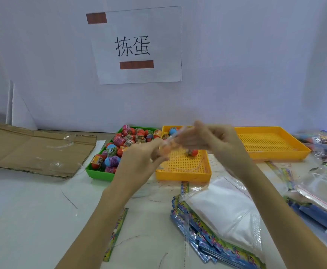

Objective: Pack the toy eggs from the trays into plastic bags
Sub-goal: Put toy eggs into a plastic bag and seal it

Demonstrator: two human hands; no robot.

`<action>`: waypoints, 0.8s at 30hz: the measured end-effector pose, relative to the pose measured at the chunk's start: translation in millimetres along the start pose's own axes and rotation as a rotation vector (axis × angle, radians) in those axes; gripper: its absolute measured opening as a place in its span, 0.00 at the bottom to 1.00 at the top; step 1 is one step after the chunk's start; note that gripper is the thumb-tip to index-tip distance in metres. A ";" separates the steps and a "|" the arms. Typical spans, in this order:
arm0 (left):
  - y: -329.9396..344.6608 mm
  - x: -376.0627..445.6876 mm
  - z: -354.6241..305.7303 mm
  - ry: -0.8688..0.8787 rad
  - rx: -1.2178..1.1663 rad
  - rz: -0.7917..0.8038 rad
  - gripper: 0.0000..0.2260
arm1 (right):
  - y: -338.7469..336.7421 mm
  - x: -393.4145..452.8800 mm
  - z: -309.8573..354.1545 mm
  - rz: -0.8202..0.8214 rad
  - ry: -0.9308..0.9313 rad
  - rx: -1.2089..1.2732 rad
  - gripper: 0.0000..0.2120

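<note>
Orange, blurred toy egg sits between both hands above the middle yellow tray, the left hand pinching it from below and the right hand curled over its top, seemingly inside a clear plastic bag too blurred to make out. Green tray just left holds many wrapped eggs, one red egg lies in the middle tray, and flat bags lie nearer on the table.
</note>
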State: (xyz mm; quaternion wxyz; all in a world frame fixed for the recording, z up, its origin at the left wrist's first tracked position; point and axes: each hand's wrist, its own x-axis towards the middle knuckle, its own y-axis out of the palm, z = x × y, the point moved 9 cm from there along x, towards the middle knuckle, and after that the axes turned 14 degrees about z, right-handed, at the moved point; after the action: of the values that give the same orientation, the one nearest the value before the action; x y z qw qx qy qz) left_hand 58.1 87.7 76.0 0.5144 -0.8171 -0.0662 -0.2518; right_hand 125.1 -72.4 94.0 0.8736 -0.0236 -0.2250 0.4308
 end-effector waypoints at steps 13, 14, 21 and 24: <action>28.7 -9.1 45.2 -0.454 -0.724 0.154 0.17 | -7.2 -6.1 -80.3 -0.096 0.406 -0.884 0.12; 30.8 -9.2 45.1 -0.452 -0.722 0.170 0.17 | -9.3 -6.9 -77.6 -0.135 0.406 -0.880 0.10; 36.5 -8.3 40.6 -0.403 -0.723 0.254 0.21 | -1.4 -4.9 -58.4 -0.247 0.274 -0.703 0.12; 37.4 -7.2 38.7 -0.380 -0.727 0.269 0.20 | -12.3 -8.5 -41.1 -0.390 0.160 -0.405 0.24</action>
State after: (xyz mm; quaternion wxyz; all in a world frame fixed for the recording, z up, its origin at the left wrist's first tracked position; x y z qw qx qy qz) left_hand 78.9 105.4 29.1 0.2002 -0.9783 0.0403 -0.0345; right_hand 146.7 -80.3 56.9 0.9325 -0.1878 -0.2370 0.1976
